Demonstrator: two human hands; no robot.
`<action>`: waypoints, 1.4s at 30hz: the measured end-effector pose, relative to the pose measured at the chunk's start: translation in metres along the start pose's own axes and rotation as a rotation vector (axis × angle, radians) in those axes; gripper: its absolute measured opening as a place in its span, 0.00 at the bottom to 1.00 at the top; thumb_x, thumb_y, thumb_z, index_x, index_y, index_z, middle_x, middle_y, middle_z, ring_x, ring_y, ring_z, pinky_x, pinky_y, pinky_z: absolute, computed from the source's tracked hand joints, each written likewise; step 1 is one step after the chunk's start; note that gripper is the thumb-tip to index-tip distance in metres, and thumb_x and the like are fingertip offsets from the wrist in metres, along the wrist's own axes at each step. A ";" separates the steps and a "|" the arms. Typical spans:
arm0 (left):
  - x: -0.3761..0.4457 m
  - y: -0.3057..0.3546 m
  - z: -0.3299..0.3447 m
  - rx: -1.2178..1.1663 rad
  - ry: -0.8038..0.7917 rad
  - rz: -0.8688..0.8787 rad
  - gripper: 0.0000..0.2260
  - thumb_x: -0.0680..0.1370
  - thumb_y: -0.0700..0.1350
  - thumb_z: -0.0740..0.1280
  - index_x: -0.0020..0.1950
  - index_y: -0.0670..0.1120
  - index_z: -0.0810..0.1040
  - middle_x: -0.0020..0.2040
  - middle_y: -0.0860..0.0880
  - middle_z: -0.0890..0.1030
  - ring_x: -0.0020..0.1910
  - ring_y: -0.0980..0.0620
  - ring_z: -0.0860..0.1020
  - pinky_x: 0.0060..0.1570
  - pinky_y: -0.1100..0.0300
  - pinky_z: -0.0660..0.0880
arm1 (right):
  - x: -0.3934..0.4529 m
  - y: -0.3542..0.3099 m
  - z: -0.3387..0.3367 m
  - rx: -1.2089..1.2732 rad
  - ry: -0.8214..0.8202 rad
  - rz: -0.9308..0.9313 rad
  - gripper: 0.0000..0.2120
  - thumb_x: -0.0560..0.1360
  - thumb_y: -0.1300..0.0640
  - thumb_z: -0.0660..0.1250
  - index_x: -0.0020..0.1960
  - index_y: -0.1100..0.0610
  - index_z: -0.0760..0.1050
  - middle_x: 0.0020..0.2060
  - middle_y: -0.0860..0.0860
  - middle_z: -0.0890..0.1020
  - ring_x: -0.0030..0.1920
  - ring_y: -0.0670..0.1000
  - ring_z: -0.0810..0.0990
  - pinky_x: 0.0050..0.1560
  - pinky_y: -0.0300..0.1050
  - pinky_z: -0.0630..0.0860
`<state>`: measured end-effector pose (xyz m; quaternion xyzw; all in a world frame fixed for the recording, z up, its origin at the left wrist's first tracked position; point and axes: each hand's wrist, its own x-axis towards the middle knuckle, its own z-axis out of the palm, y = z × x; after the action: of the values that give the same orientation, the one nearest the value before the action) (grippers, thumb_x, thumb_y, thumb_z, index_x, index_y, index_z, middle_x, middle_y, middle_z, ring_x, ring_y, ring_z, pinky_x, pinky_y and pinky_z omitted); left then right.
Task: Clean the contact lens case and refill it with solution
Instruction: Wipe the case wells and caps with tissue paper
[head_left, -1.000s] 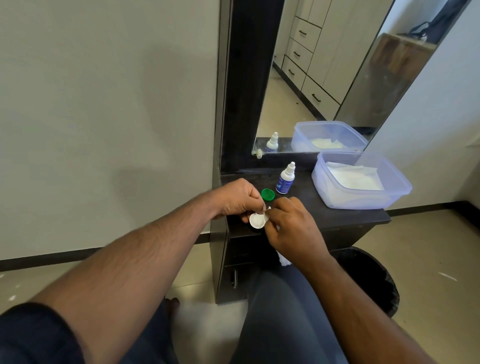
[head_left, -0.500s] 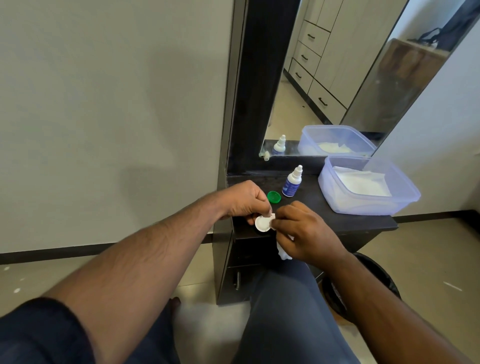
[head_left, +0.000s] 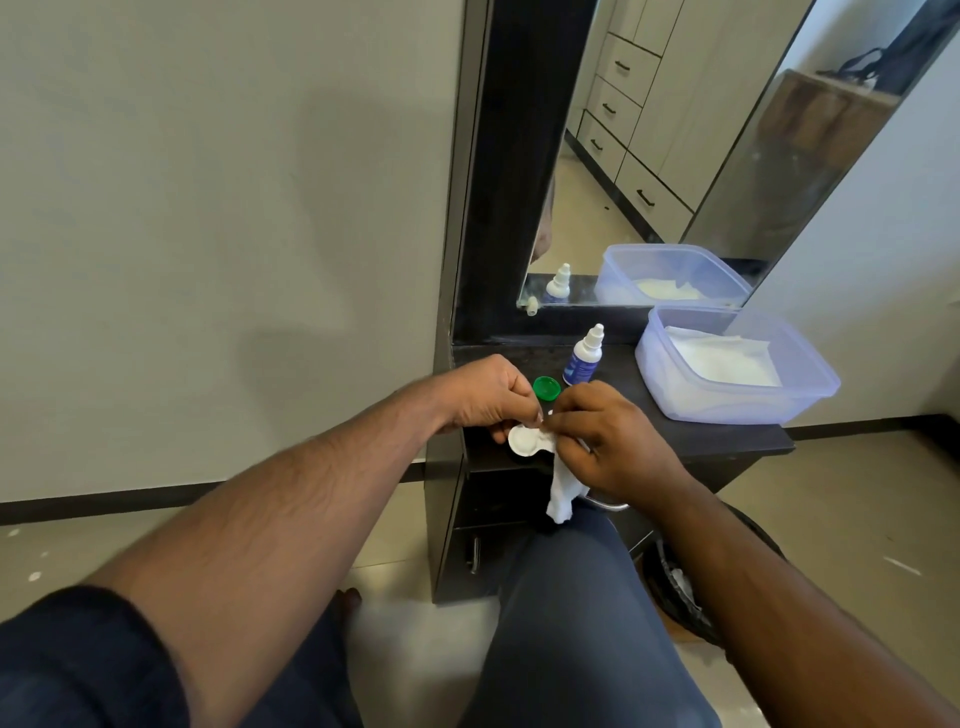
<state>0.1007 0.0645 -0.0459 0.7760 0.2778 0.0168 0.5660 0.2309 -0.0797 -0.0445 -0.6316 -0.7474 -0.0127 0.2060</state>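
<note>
The person is wiping the contact lens case (head_left: 525, 440) clean, so the cleaning step is going on, I think. In the middle of the frame the left hand (head_left: 488, 397) is pinching the case, and the right hand (head_left: 605, 436) is squeezing a white tissue (head_left: 562, 491) against it. Next, the solution bottle (head_left: 583, 358) is waiting to fill it. I am counting one case, one green cap (head_left: 546, 387), one bottle and one plastic tub (head_left: 737, 395) on the worktop (head_left: 727, 441).
</note>
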 end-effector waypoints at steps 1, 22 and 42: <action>0.000 0.000 0.000 -0.001 0.003 0.001 0.05 0.74 0.37 0.69 0.44 0.37 0.83 0.41 0.42 0.81 0.30 0.55 0.76 0.30 0.64 0.75 | -0.001 0.000 0.000 0.002 0.004 -0.019 0.15 0.72 0.54 0.60 0.48 0.58 0.84 0.44 0.53 0.81 0.44 0.49 0.76 0.42 0.43 0.74; -0.001 0.002 0.000 0.012 0.022 -0.007 0.04 0.73 0.36 0.68 0.42 0.36 0.82 0.43 0.38 0.80 0.29 0.56 0.76 0.30 0.64 0.75 | -0.020 0.003 0.004 0.149 0.228 0.246 0.11 0.73 0.68 0.67 0.53 0.61 0.82 0.47 0.53 0.80 0.46 0.45 0.76 0.49 0.24 0.68; -0.004 0.001 0.005 -0.001 0.077 0.011 0.05 0.72 0.35 0.68 0.40 0.35 0.83 0.37 0.43 0.81 0.28 0.56 0.75 0.28 0.64 0.74 | -0.018 -0.021 0.028 0.460 0.386 0.438 0.09 0.72 0.63 0.71 0.51 0.55 0.82 0.49 0.46 0.83 0.52 0.41 0.80 0.54 0.31 0.74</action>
<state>0.0995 0.0585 -0.0456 0.7761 0.2952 0.0500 0.5550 0.2053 -0.0931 -0.0707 -0.6996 -0.5254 0.0810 0.4774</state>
